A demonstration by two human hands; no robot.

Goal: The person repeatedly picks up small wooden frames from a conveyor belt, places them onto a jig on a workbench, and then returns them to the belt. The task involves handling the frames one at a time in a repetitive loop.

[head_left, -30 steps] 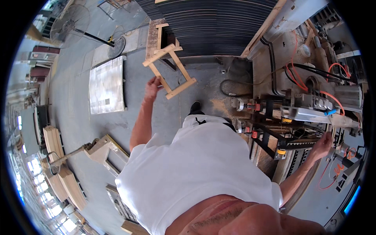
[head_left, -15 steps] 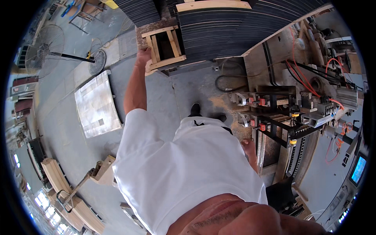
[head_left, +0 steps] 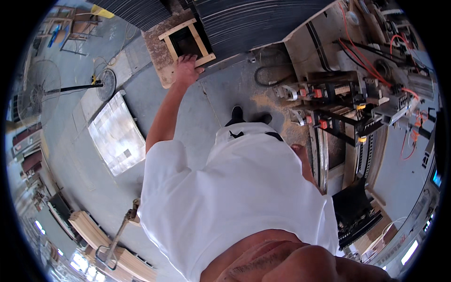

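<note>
My left arm reaches forward, and my left hand (head_left: pixel 187 70) lies on the near side of a wooden frame (head_left: pixel 205 60). Its fingers stretch over the near rail, with the thumb held apart. The frame is pale wood, with rails around a dark opening, and sits on a worn brown board (head_left: pixel 156 52). Right beside it rises a big stack of dark panels (head_left: pixel 253 23). My right hand (head_left: pixel 299 151) hangs low by my hip, close to the machine on the right. Its fingers are mostly hidden, so their shape does not show.
A machine with black and red clamps (head_left: pixel 329 105) and orange hoses stands at the right. To the left are a pedestal fan (head_left: pixel 40 91) and a shiny metal sheet (head_left: pixel 120 136) on the floor. Stacked timber (head_left: pixel 89 230) and a pallet-jack-like handle (head_left: pixel 117 239) are at lower left.
My left hand has shifted from the left side of the frame to its near rail, its fingers now reaching over it. The view has turned slightly. My right hand stays low by my hip.
</note>
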